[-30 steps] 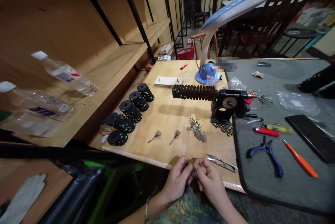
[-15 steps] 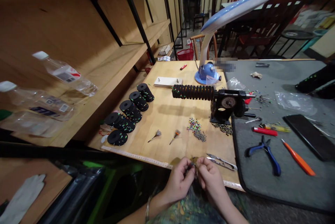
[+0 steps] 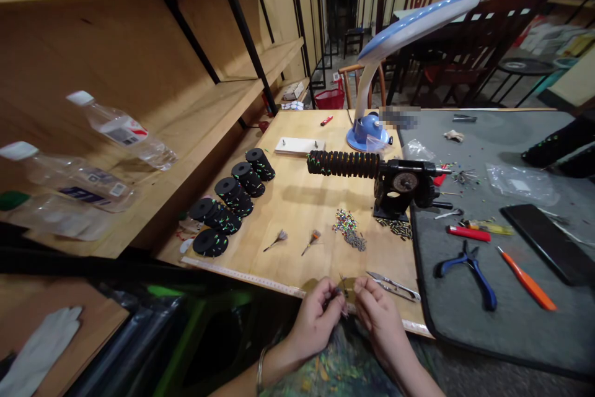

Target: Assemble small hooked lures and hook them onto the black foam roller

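Close to the table's front edge, my left hand (image 3: 320, 318) pinches a small thin dark piece (image 3: 344, 288) between thumb and fingertips, its fine tip pointing up. My right hand (image 3: 379, 310) is just to the right of it, fingertips pressed together. Whatever may be in that pinch is too small to make out. Thread snips (image 3: 395, 287) lie right behind my right hand. Farther back on the wood are two small bundles of fine strands on thin stems, one grey (image 3: 277, 239) and one with orange (image 3: 312, 241).
A hand-cranked winder (image 3: 402, 183) carries black foam rings (image 3: 344, 163). Nearby lie coloured beads (image 3: 344, 221), grey metal bits (image 3: 355, 241) and brass tubes (image 3: 395, 228). Several foam spools (image 3: 227, 191) line the left. Pliers (image 3: 469, 274) and an orange-handled tool (image 3: 526, 279) rest on the grey mat (image 3: 446, 322).
My right hand has drawn slightly to the right, away from my left, so more of the thin piece shows between them. My left hand keeps its pinch.
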Tool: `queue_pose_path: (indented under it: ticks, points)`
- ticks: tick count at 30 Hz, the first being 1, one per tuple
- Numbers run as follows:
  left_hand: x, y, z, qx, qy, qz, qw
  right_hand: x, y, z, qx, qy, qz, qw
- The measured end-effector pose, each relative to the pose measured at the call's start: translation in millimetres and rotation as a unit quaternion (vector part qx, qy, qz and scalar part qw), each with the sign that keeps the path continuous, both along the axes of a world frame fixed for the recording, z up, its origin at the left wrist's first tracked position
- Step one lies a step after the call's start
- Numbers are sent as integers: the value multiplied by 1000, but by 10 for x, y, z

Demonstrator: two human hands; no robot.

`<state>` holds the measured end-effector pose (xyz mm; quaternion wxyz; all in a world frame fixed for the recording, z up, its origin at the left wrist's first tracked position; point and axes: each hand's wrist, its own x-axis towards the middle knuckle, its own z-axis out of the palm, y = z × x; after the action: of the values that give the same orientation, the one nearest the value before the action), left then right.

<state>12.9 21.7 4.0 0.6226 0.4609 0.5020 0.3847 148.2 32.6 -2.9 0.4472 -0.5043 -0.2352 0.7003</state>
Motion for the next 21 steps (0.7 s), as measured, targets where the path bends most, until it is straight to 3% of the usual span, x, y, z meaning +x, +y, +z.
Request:
queue_pose_path:
  ticks: [10,21]
  points:
    - [-24,37,15,-4,11,-4,1000,70,0,73,7,-57,19,998]
    - [-26,69,19,5,25,-2,1000,105,16,27,30,-75,59,995]
